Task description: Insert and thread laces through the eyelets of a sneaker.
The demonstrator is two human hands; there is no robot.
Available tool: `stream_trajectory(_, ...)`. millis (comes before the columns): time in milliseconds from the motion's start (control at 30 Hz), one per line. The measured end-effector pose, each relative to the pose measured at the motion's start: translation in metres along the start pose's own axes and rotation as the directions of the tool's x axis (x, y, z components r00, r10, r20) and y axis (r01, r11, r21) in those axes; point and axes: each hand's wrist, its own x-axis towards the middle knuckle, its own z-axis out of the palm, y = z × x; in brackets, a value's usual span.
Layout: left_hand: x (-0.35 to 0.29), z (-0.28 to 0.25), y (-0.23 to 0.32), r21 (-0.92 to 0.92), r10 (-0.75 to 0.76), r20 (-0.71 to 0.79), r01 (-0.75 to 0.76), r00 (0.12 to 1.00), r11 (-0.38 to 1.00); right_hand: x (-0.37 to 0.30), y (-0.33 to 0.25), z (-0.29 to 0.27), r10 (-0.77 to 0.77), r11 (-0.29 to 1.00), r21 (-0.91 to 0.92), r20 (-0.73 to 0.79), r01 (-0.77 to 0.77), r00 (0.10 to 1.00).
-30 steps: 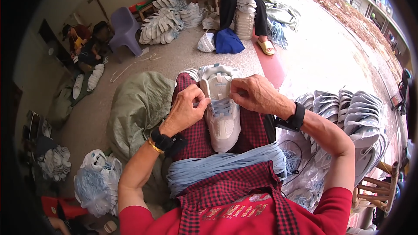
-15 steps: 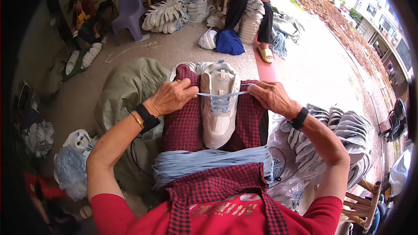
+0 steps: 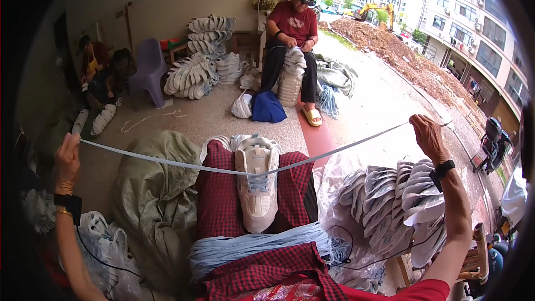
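Wider apart than half a second ago, our left hand and right hand draw out a pale blue lace, each pinching one side. It sags to the white shoe, which rests toe toward us on our checked apron. Left of our lap slumps a green sack, contents hidden; a clear plastic bag holds whitish pieces. Farther off, a ridged jug stands between a co-worker's legs, its filling unclear.
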Motion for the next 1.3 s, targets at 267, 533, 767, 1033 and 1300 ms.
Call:
stream_trajectory(267,-0.031,-0.119,-0.101,0.370,-0.107,-0.137,0.152,0.985,0.917,-0.034,0.051,-0.060,0.241,0.923,-0.262,-0.178,-0.282,0.954)
stream_trajectory(533,0.000,-0.128,0.056,-0.296,-0.446,-0.536,0.335,0.717,0.895,-0.046,0.031,-0.047,0.299,0.862,-0.049,-0.753,-0.504,0.586)
stream_trajectory(767,0.061,-0.018,0.245,-0.925,-0.830,-0.005,0.313,0.558,0.216,-0.012,-0.163,0.080,0.596,0.202,0.967,0.004,-0.155,0.803)
stream_trajectory(1033,0.055,0.067,0.397,-0.810,-0.191,0.559,0.482,0.807,-0.333,0.035,-0.290,0.133,-0.002,0.054,0.974,0.221,-0.221,0.975)
stream_trajectory(1300,0.048,0.080,0.419,-0.794,-0.154,0.589,0.531,0.794,-0.296,0.032,-0.292,0.140,-0.009,0.060,0.940,0.336,-0.334,0.942)
